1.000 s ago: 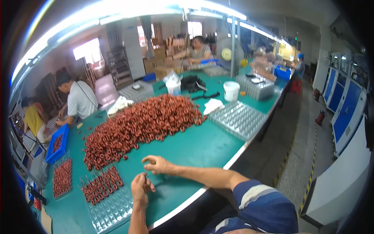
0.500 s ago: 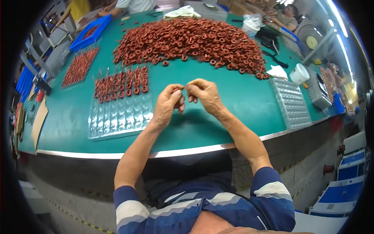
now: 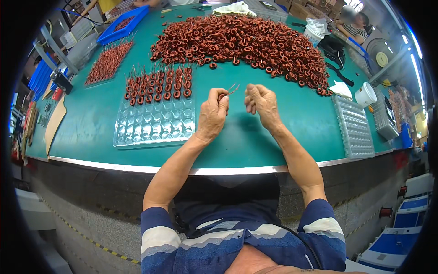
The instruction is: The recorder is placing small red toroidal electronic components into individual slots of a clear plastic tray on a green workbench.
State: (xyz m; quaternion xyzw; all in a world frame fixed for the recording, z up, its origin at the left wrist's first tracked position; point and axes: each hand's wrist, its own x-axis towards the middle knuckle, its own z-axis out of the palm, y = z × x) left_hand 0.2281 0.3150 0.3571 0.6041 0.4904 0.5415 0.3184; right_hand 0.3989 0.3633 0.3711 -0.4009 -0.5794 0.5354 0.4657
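Observation:
My left hand (image 3: 213, 114) pinches a small ring coil (image 3: 222, 97) wound in reddish-brown wire. Two thin wire leads (image 3: 234, 88) stick out of it toward the upper right. My right hand (image 3: 263, 105) is held just to the right, apart from the leads, its fingers curled in with nothing visible in them. Left of my hands lies a clear plastic tray (image 3: 153, 126) with round pockets. Similar coils (image 3: 158, 86) stand in its far rows, leads up; the near pockets hold none. A big heap of loose coils (image 3: 242, 43) spreads beyond my hands.
A second filled tray (image 3: 108, 63) and a blue bin (image 3: 122, 26) are at the far left. Stacked clear trays (image 3: 355, 130), a white cup (image 3: 365, 94) and a white cloth (image 3: 340, 90) sit at the right. The green table's metal edge (image 3: 237, 171) runs before me. Other people work across the table.
My right hand has come off the coil's leads and moved to the right. The leads now show free above my left hand, which still holds the coil. The whole view has shifted slightly.

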